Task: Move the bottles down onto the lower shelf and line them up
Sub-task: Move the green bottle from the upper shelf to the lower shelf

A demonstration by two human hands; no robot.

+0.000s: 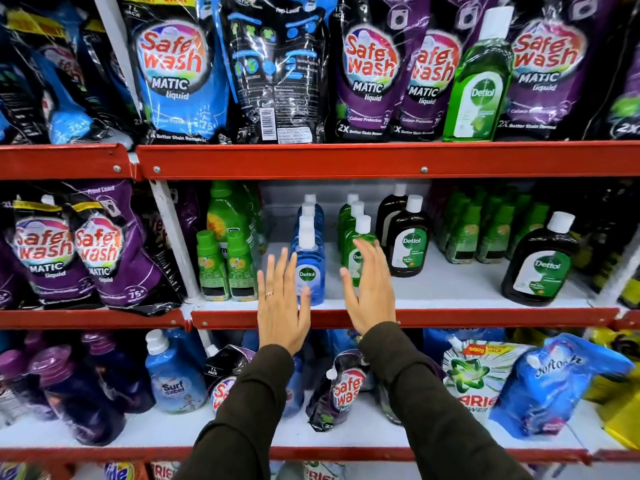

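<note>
A tall green Dettol bottle (pixel 479 81) stands on the upper shelf among detergent pouches. On the middle shelf (pixel 450 289) a row of blue Dettol bottles (pixel 310 265) runs front to back, beside a row of small green Dettol bottles (pixel 356 230) and two dark brown ones (pixel 410 237). A larger brown Dettol bottle (pixel 540 261) stands alone to the right. My left hand (pixel 282 299) is flat and open just left of the front blue bottle, thumb touching it. My right hand (pixel 370 289) is open, its fingers in front of the front green bottle.
Safe Wash pouches (pixel 173 74) fill the upper shelf and the middle shelf's left. Small green bottles (pixel 221 268) stand left of the blue row, more green packs (pixel 491 226) behind right. Below lie Surf Excel bottles (pixel 173 379), an Ariel pack (pixel 474 375) and a blue pouch (pixel 554 386).
</note>
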